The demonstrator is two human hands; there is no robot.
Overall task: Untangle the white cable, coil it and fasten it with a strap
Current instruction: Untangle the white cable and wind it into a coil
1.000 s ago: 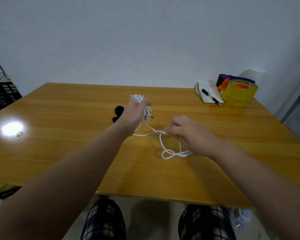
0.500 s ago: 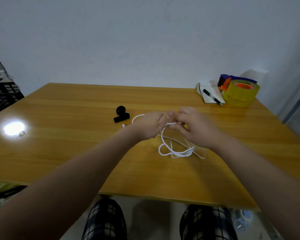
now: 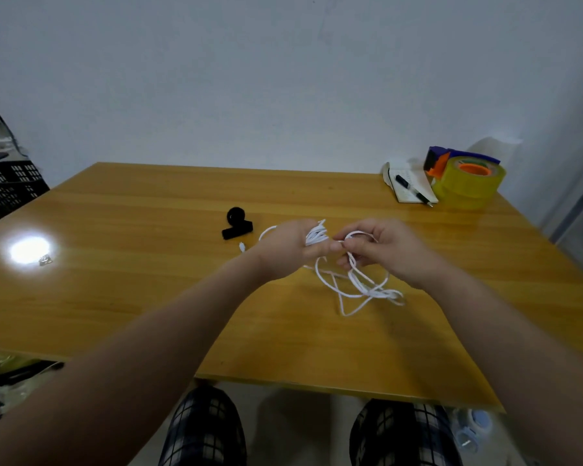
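Observation:
A thin white cable lies in loose tangled loops on the wooden table. My left hand grips a bunch of gathered cable loops, which stick out above its fingers. My right hand pinches a small loop of the same cable right beside the left hand, fingertips almost touching. More cable hangs from both hands down to the tabletop. One cable end with a small plug lies just left of my left wrist. A black strap roll rests on the table behind and left of my left hand.
At the far right corner sit a white notebook with a black pen and a yellow tape roll in a blue-orange dispenser. A bright light reflection and a small metal bit lie at left. Black crates stand beyond the left edge.
My left hand came back from near the strap toward the middle and met my right hand. The bunch of loops in it has grown, and the loose cable shifted right.

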